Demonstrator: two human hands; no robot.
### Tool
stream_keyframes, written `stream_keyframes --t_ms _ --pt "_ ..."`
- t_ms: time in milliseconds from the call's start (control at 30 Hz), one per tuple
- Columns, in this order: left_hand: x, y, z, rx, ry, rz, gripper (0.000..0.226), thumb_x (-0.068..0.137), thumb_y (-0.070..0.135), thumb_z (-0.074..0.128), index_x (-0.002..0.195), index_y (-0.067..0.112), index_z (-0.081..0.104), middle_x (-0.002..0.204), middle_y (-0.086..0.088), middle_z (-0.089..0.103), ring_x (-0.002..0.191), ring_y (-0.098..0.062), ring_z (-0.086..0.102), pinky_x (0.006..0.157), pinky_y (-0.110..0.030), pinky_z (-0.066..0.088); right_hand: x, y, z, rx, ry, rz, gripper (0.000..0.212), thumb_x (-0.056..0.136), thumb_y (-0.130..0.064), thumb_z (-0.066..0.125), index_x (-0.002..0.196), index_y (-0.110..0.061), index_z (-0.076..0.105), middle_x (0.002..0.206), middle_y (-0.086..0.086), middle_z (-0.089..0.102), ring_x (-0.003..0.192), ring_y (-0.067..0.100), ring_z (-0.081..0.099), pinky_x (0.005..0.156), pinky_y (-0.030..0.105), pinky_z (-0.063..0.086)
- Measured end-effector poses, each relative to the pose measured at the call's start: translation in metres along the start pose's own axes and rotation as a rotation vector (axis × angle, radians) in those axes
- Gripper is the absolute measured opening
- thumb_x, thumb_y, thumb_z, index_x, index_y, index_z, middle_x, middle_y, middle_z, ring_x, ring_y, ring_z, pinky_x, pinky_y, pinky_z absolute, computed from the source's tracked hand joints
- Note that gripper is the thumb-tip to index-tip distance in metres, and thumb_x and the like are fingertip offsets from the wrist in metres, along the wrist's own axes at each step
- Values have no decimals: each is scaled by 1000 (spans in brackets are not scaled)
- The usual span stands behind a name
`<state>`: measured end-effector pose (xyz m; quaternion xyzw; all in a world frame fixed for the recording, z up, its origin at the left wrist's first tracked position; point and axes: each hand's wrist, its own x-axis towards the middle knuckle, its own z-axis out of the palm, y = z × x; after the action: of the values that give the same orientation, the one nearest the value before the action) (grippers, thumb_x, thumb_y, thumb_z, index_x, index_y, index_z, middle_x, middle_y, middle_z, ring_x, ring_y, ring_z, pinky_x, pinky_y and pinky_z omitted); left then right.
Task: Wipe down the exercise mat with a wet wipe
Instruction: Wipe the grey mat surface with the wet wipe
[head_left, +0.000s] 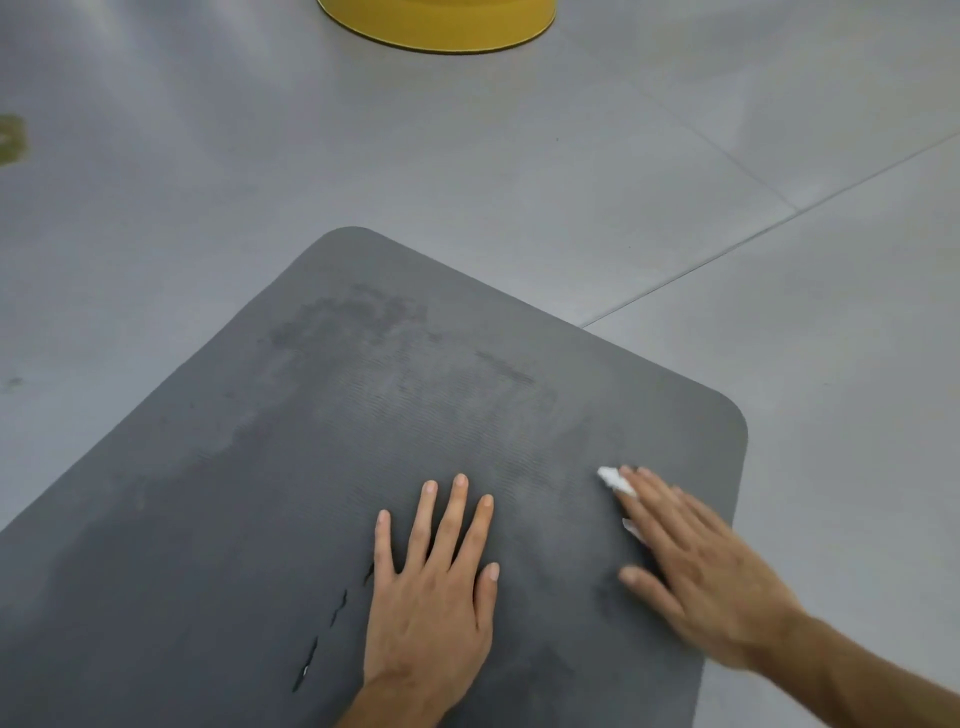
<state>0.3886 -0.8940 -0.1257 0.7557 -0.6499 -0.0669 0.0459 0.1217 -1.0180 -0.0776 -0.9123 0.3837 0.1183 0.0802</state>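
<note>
Your right hand (696, 566) lies flat with its fingers straight and close together, pressing the wet wipe (615, 479) onto the exercise mat (311, 441). It does not pinch the wipe. The wipe sits under the fingers at the lower right of the frame. A crumpled white end pokes out past the fingertips and a sliver shows at the hand's left edge. This hand is blurred.

Just to its left, at lower centre, your left hand (431, 597) rests palm down on the mat with its fingers spread and straight, holding nothing.

A row of short slits (337, 613) marks the mat beside the left hand. Darker damp patches (363, 317) show toward the mat's far rounded corner. The grey mat lies on a grey tiled floor (519, 182). A round yellow object (436, 26) stands at the top edge, well apart from the mat.
</note>
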Motion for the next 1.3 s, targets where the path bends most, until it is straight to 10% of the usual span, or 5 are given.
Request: stream_keyframes --t_ms 233,567,733,1033,1300 --pt "-6 10 -2 -20 1 64 63 97 46 41 157 29 40 170 3 23 156 -24 21 118 -63 27 8 32 -9 10 -23 221 77 98 -70 -2 160 -26 -17 169 -10 -16 154 3 -19 124 23 -12" --pt "-22 22 3 -45 -1 131 63 95 46 46 155 28 44 169 3 26 154 -23 28 115 -59 30 -66 -46 31 -230 156 -445 45 107 -20 32 139 -9 62 155 8 49 142 27 47 108 35 39" --pt "-21 19 2 -73 -11 135 63 96 47 46 156 28 43 169 3 25 155 -22 27 117 -56 27 -49 -31 15 -63 107 -267 70 99 -52 48 154 -9 44 165 4 34 150 20 36 113 35 34" --pt "-15 2 3 -75 -30 123 63 100 48 41 160 28 35 171 4 18 157 -19 18 120 -52 23 40 -23 3 154 33 244 89 93 -73 -6 163 -18 -9 170 -7 -18 153 3 -23 127 28 -6" --pt "-3 -36 -2 -35 -29 18 62 103 49 34 161 29 30 172 4 15 158 -20 13 122 -53 24 41 -65 10 120 46 -89 78 106 -65 21 164 -18 -1 173 -4 -3 158 12 -5 127 33 4"
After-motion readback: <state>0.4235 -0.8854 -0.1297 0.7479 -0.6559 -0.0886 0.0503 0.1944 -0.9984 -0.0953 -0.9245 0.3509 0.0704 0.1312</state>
